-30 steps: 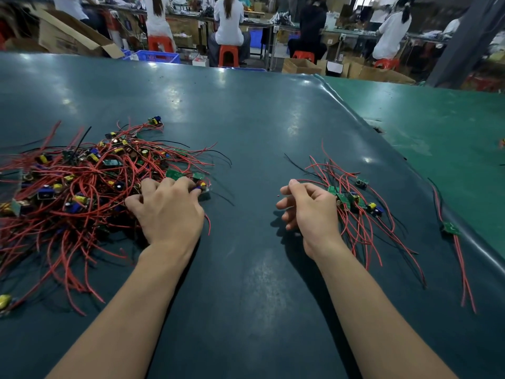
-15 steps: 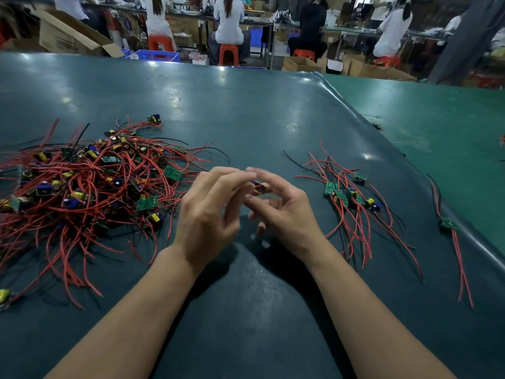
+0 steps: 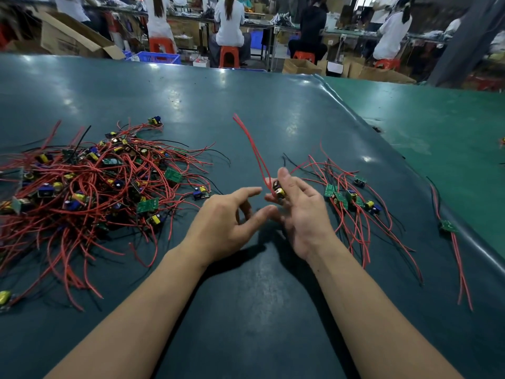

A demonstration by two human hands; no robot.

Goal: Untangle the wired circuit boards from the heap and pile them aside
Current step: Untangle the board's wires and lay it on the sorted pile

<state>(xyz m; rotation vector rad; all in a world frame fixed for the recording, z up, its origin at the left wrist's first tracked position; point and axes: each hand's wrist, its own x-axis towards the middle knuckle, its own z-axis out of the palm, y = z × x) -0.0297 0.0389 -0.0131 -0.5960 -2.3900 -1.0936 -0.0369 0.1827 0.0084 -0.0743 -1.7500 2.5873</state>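
A tangled heap [image 3: 90,192] of small circuit boards with red and black wires lies on the left of the dark mat. A smaller pile [image 3: 352,198] of sorted boards lies to the right. Between them my right hand [image 3: 303,214] pinches one small board [image 3: 278,189] with yellow parts, its red wires [image 3: 251,149] swinging up and away from me. My left hand [image 3: 226,222] hovers just left of it, fingers spread, holding nothing.
A single board with red wires [image 3: 451,233] lies on the mat's right edge, where a green tabletop [image 3: 437,127] begins. A stray board [image 3: 4,296] sits at the near left. People sit on red stools at benches beyond the table, with cardboard boxes [image 3: 68,36].
My left hand pulled a board out of the heap and passed it over. My right hand now holds it alone, the left has let go, and the wires have flicked upward.
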